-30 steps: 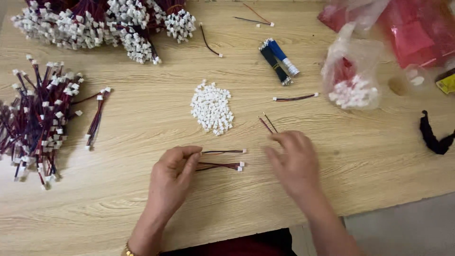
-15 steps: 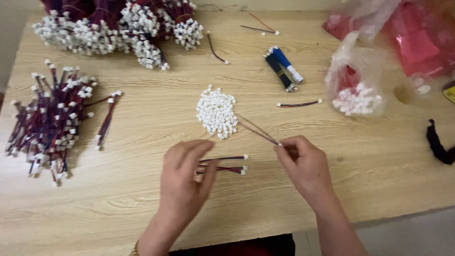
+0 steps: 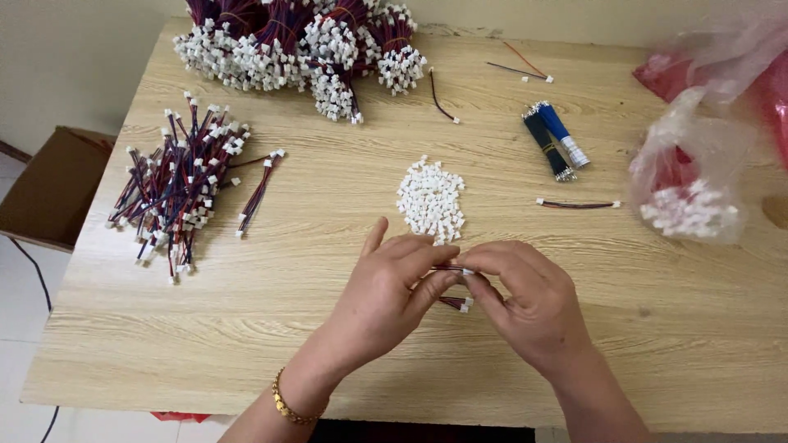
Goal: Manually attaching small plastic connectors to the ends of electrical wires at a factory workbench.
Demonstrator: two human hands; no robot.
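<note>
Pale wooden desk (image 3: 246,328), near centre: left hand (image 3: 386,287) and right hand (image 3: 525,299), both grips pinching thin red-black wire lead with white plastic plug (image 3: 453,268). Light, floppy, likely; hold near plug. Small white plug pile (image 3: 431,199) just beyond.

Bare table (image 3: 271,328) left; connector pile (image 3: 431,199) ahead.

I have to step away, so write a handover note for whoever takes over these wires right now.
Left hand and right hand: together pinching one wire lead at its white plug.
Second lead lies under the hands.
Loose white plugs: small heap just beyond.
Done: leads with plugs in a pile at left, bundles at the far edge.
Left: the heap, plus a bag of plugs at right.
</note>
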